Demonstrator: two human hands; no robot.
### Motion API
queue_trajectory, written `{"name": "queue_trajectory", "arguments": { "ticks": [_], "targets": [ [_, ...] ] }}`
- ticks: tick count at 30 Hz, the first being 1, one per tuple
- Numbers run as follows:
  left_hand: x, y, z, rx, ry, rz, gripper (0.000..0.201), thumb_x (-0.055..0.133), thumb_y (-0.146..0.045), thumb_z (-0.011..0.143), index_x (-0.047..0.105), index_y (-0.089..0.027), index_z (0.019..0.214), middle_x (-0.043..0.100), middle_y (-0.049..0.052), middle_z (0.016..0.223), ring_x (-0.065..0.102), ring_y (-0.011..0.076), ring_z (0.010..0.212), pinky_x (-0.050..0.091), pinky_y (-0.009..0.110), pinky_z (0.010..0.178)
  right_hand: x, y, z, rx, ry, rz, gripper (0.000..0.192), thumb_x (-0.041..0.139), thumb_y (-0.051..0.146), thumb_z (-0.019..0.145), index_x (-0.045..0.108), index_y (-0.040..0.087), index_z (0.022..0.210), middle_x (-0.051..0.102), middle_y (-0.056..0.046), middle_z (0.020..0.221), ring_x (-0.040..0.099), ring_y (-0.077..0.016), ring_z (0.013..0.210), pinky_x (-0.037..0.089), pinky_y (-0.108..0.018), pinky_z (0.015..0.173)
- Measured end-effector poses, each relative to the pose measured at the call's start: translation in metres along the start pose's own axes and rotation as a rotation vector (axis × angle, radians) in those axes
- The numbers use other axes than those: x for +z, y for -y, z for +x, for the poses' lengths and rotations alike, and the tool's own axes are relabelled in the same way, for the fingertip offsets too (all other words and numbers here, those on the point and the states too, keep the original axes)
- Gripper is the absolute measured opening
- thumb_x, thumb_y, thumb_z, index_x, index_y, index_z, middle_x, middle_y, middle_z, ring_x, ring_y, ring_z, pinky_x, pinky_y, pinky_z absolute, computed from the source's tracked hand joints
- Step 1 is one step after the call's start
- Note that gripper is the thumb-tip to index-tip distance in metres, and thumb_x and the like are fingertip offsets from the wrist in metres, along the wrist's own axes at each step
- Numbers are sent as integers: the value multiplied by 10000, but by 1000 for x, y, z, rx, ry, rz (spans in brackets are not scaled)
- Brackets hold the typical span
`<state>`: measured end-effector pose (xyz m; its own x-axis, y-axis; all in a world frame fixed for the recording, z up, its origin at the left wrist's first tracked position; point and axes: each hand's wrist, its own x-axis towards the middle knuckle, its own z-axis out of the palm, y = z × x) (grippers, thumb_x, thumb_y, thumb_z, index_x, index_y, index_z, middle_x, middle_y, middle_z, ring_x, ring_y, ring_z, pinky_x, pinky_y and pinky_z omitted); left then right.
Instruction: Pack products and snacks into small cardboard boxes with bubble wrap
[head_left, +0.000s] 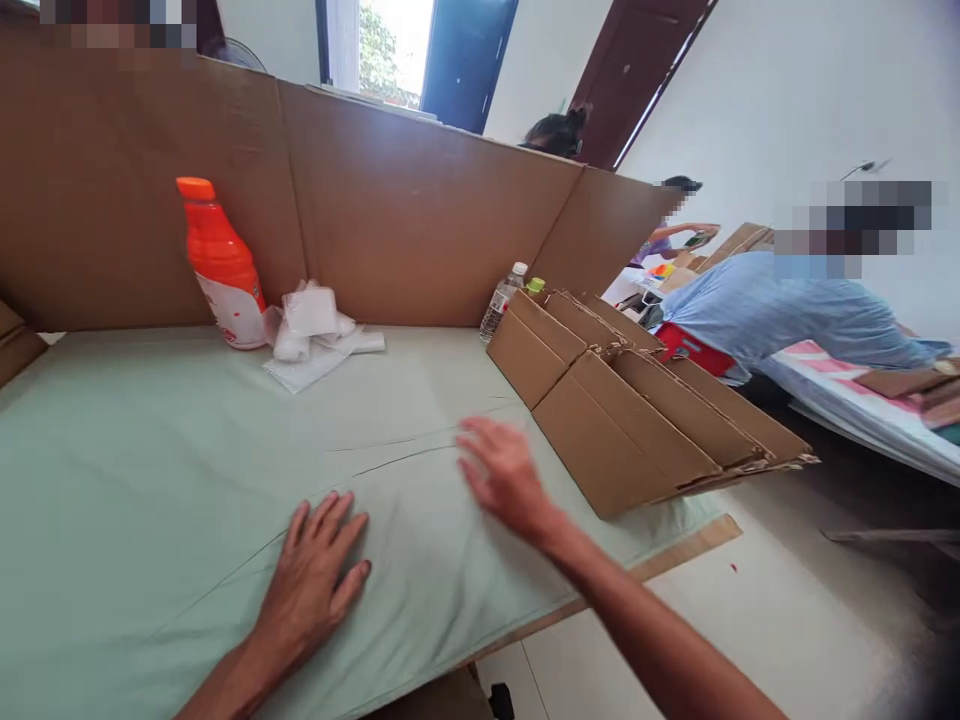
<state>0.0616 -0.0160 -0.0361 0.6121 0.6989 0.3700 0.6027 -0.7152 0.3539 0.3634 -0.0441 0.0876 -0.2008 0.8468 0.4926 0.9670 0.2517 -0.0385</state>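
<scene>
Here the pale green cloth [187,450] lies spread over the surface, covering it almost to the near edge, with a few long creases running across its middle. The left hand [311,580] rests palm down on the cloth close to the near edge, its fingers [330,515] straight and slightly fanned, holding nothing. The right hand [504,475] is just beside it toward the right edge, low over the cloth and blurred, its fingers loosely spread and empty; whether it touches the cloth cannot be told. Just beyond the right hand, at the right edge of the surface, stands a folded cardboard box [637,410], part of it jutting out past the edge. Behind the box, at the far right corner, are a clear water bottle [501,300] and a bottle with a green cap [535,286]. Along the far edge toward the left stands an orange bottle [223,265], and touching it lies a heap of white wrapping [315,330]. A tall cardboard wall [412,220] stands behind the far edge. Off to the right, a person in a blue shirt [787,310] bends over a bed [862,410].
</scene>
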Motion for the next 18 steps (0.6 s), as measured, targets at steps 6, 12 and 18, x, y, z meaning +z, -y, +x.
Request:
{"name": "queue_trajectory", "arguments": {
  "ticks": [6, 12, 18],
  "targets": [
    [1, -41, 7, 66, 93, -80, 467, 619, -277, 860, 631, -270, 1327, 556, 91, 1497, 472, 325, 1409, 349, 604, 1180, -74, -134, 56, 357, -85, -441, 407, 603, 296, 868, 593, 138, 1243, 605, -227, 1344, 531, -393, 1221, 393, -533, 950],
    [-1, -42, 3, -15, 44, -172, 383, 605, -244, 855, 678, -230, 1231, 610, 113, 1430, 529, 323, 1362, 378, 599, 1172, -58, -182, 108, 505, 82, -381, 395, 561, 443, 947, 683, 89, 821, 705, -221, 829, 637, -387, 1041, 380, -537, 864],
    [-5, -34, 0, -283, -284, -330, 425, 546, -236, 900, 589, -207, 1321, 618, 141, 1370, 579, 285, 1297, 509, 493, 1077, -53, -154, 118, 356, 116, -290, 300, 571, 308, 929, 710, 137, 726, 684, -125, 664, 686, -304, 870, 402, -478, 810]
  ]
}}
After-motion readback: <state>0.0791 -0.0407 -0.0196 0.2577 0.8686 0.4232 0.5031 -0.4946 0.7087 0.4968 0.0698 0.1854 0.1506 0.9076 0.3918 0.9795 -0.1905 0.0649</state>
